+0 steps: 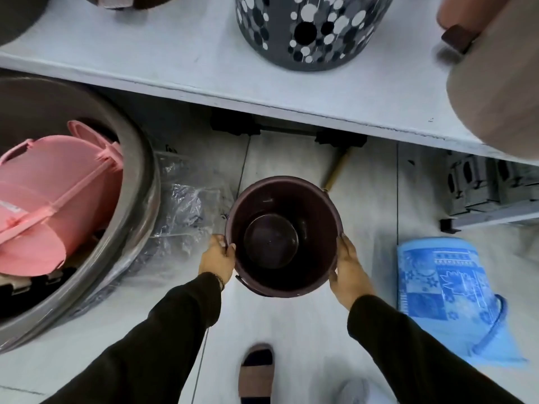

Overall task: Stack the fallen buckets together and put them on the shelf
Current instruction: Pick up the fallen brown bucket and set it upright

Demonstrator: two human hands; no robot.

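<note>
A dark maroon bucket point(284, 199) is held upright over the floor, its mouth facing me. My left hand point(217, 258) grips its left rim and my right hand point(348, 275) presses on its right side. Inside I see a round dark base; whether another bucket is nested in it I cannot tell. A blue patterned bucket point(443, 293) lies on its side on the floor at the right. The white shelf point(180, 71) runs across the top of the view, above and beyond the maroon bucket.
On the shelf stand a grey dotted bin point(309, 30) and a beige tub point(501, 91) at the right. A big grey basin point(137, 182) holding pink buckets point(49, 199) sits at the left, with clear plastic wrap point(183, 205) beside it. My sandalled foot point(256, 371) is below.
</note>
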